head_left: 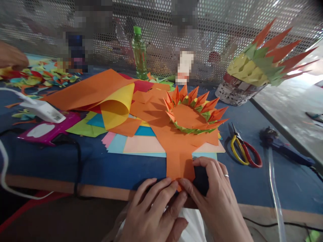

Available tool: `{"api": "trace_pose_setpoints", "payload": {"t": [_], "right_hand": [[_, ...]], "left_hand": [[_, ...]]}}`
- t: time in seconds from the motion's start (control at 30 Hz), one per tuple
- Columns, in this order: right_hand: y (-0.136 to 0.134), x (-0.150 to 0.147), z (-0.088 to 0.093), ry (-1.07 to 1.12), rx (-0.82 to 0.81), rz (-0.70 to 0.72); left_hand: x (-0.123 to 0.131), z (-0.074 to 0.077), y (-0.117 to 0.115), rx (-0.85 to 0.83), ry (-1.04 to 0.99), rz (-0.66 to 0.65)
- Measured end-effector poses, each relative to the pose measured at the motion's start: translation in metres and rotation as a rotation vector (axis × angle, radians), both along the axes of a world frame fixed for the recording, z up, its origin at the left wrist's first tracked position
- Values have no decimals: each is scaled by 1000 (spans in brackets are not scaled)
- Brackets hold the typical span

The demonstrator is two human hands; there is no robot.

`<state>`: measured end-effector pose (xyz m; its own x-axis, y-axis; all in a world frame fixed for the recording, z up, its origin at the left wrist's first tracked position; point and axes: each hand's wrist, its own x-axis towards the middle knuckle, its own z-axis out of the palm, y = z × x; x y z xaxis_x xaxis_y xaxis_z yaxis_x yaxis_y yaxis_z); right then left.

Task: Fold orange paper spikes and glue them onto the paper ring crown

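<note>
At the far left edge another person's hand (11, 57) is seen above a heap of coloured paper scraps (42, 77). Nearer, a white device (41, 109) with a label is laid on a pink case (47, 129). A black cable (77, 158) is run over the blue table (113, 168) to its near edge. Further right a large orange sheet (85, 89) and a curled yellow sheet (117, 104) are piled on smaller coloured sheets (141, 144). A green bottle (139, 53) is stood upright behind them at the mesh wall (161, 40).

At the middle a paper ring (194, 116) of orange and green spikes is set on orange paper, from which an orange strip (179, 163) is stretched toward the near table edge. The near end of the strip is pressed down by both hands. The left hand (153, 208) is held nearly flat, fingers loosely spread, with its fingertips laid on the strip's end; nothing is gripped by it. The right hand (217, 198), on which a finger ring (226, 175) is worn, is arched with curled fingers over a dark thing (201, 181) just beside the strip. Its thumb is touching the strip's end; whether anything is clasped cannot be told.

To the right, scissors (243, 151) with yellow and red handles are laid on the table, then a blue glue gun (282, 146). Behind these a spiked paper basket (252, 70) is stood near the table's corner.
</note>
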<state>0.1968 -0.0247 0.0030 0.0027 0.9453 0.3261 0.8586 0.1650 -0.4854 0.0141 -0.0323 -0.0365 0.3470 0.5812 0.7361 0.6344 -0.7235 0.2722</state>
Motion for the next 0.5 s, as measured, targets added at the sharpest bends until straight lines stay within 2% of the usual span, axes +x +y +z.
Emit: {"api": "trace_pose_setpoints", "payload": {"t": [0.33, 0.5], "right_hand": [[6, -1, -4, -35, 95, -61], [0, -3, -5, 37, 187, -48]], "left_hand": [[-1, -2, 1, 22, -12, 0], [-1, -2, 0, 17, -2, -9]]}}
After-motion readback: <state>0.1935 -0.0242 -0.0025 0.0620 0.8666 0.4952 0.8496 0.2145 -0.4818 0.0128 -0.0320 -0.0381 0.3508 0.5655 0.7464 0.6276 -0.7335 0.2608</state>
